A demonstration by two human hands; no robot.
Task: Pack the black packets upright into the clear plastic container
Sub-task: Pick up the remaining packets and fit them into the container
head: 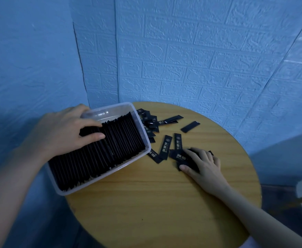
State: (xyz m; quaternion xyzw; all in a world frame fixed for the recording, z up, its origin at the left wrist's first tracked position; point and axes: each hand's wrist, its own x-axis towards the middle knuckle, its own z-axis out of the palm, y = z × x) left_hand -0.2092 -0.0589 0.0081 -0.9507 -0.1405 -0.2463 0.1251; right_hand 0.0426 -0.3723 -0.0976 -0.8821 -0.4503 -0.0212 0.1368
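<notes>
Black flat packets (96, 154) in the clear plastic container (139, 120) are pinched by the left hand (64, 129); loose packets (166, 147) on the round wooden desk (155, 194) are seemingly gripped by the right hand (202, 165).

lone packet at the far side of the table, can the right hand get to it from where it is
Probably yes. The lone packet lies flat on bare table, beyond the right hand, with nothing standing between them. That hand rests on nearer packets, so it must lift and extend forward.
</notes>
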